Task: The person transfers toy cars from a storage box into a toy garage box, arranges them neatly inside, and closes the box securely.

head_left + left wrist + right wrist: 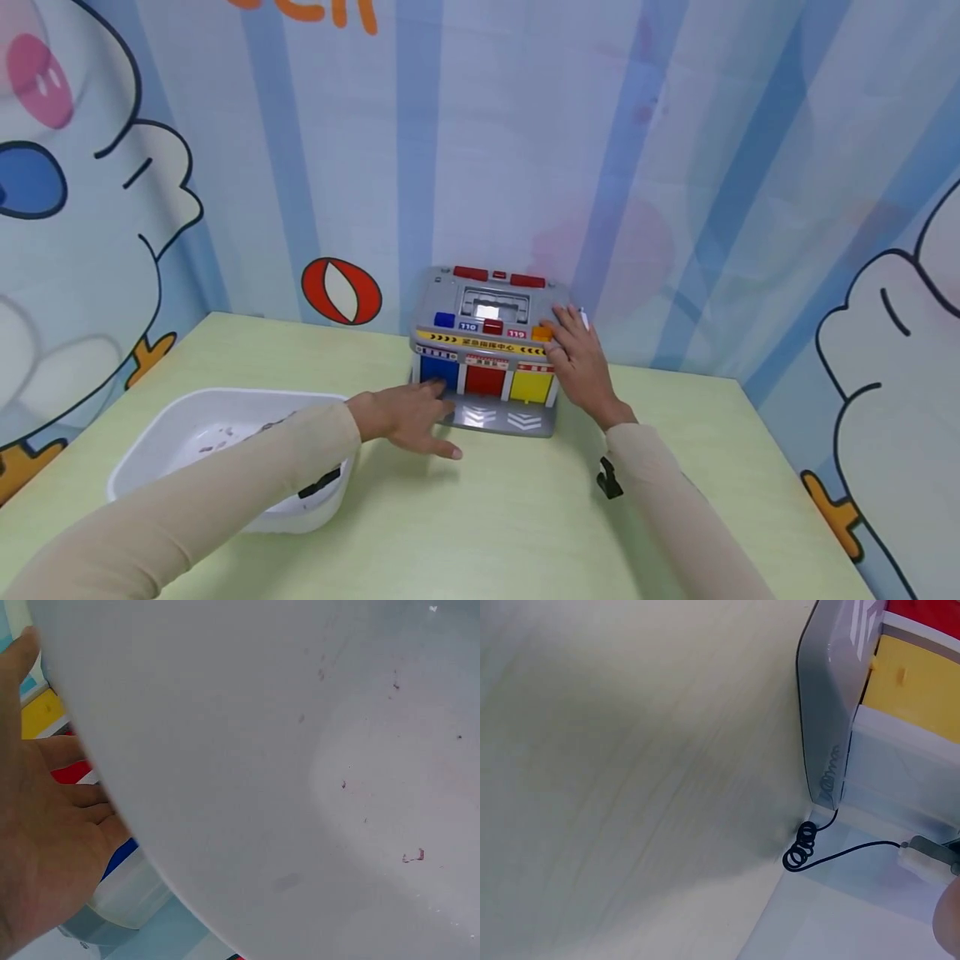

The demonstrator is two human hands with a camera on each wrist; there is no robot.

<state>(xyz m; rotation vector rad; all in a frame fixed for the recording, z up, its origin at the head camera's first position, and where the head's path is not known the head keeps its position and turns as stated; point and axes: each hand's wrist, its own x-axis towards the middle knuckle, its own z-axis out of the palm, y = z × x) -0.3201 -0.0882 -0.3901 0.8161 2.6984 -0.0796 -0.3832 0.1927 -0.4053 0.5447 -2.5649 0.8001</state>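
Note:
A grey toy emergency station (495, 337) stands against the back wall, with blue, red and yellow doors along its front. My right hand (577, 362) rests on the right end of its roof, fingers extended beside the orange button (542, 333). In front of the blue door (438, 370) is my left hand (408, 417), its fingers reaching over the grey front ramp and its thumb spread; whether the fingertips touch the door is hard to tell. In the right wrist view, a coiled black cord (802, 846) runs from the station to a small white handset (926, 862) near a fingertip.
A white plastic basin (225, 417) with small dark marks inside sits at the left, under my left forearm. The pale table (525, 517) meets a printed cloth backdrop (502, 150) at the back and on both sides.

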